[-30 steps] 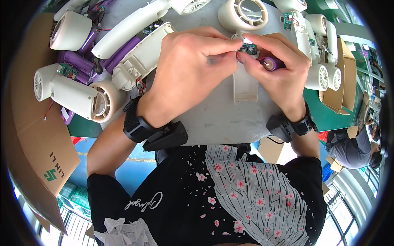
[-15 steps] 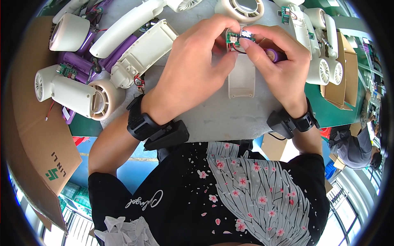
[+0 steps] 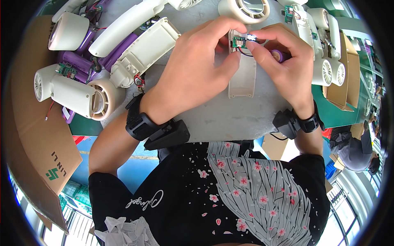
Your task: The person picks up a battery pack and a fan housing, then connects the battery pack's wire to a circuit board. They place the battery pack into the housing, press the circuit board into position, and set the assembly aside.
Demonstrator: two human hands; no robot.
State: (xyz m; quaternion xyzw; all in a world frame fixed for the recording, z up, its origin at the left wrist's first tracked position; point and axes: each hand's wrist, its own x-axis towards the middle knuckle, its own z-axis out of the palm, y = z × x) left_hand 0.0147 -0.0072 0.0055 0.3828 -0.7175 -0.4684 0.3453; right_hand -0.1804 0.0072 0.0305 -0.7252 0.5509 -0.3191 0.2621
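A small green circuit board (image 3: 239,42) with red and black wires sits between the thumb and forefinger of my left hand (image 3: 197,67). The thumb and forefinger of my right hand (image 3: 287,57) pinch a small dark display piece (image 3: 251,37) with a bright white pattern, right beside the board. Under the right fingers, a purple battery cell (image 3: 279,55) shows its end; the rest of it is mostly hidden. Beneath both hands lies an open cream plastic handle shell (image 3: 242,82), its far end partly covered by the fingers and the board.
Cream fan housings (image 3: 74,96), purple cells (image 3: 76,61) and another open shell (image 3: 143,53) crowd the grey mat's left side. A round ring housing (image 3: 244,11) stands beyond my hands. More fan bodies (image 3: 322,69) and a cardboard box (image 3: 347,74) are at right. Another person (image 3: 355,149) is far right.
Both hands, with the board and display piece, have shifted slightly right and nearer to me. More of the shell's far end now shows around the board.
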